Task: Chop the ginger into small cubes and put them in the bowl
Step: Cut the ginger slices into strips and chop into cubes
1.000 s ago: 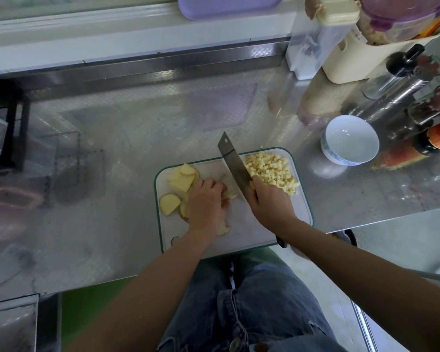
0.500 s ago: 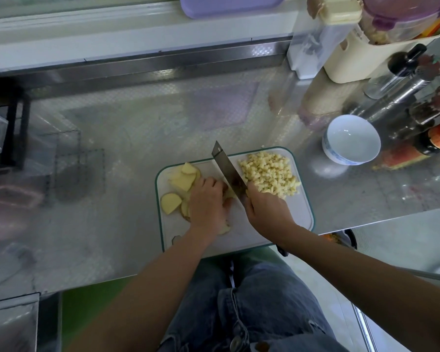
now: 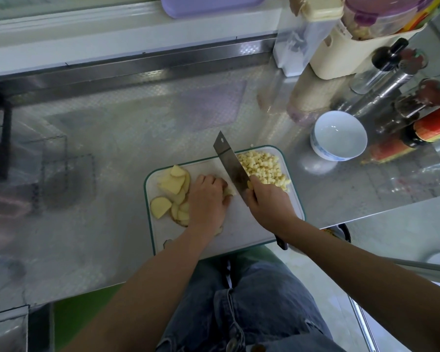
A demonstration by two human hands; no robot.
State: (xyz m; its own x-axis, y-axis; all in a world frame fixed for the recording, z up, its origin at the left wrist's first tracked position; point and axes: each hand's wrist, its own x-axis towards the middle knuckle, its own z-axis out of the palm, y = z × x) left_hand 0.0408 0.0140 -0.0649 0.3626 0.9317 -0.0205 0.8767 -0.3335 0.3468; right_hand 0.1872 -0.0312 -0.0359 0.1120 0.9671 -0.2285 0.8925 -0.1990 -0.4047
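**Desk:** Where does the ginger lie in relation to the hands?

**Photographer:** In three lots, all on a white cutting board [image 3: 241,233] edged in green. A person's left hand [image 3: 207,199] curls its fingers over a ginger piece [image 3: 228,191] at mid-board and pins it down. Uncut ginger slices [image 3: 172,185] are heaped just to the left of that hand, and the nearest ones touch it. A pile of ginger cubes [image 3: 262,167] fills the board's far right corner, just beyond the right hand [image 3: 269,201].

**Desk:** And the right hand?

**Photographer:** It is clenched round the handle of a cleaver [image 3: 229,161], and the dark end of the handle pokes out below the wrist. The blade points away from the person, angled to the far left. It stands between the pinned piece and the cubes, close beside the left fingertips. Whether its edge meets the board cannot be told.

**Desk:** The bowl?

**Photographer:** A white bowl [image 3: 315,146] stands on the steel counter [image 3: 117,153], off the board's far right corner and well apart from both hands. Bottles [image 3: 427,130] stand just to its right.
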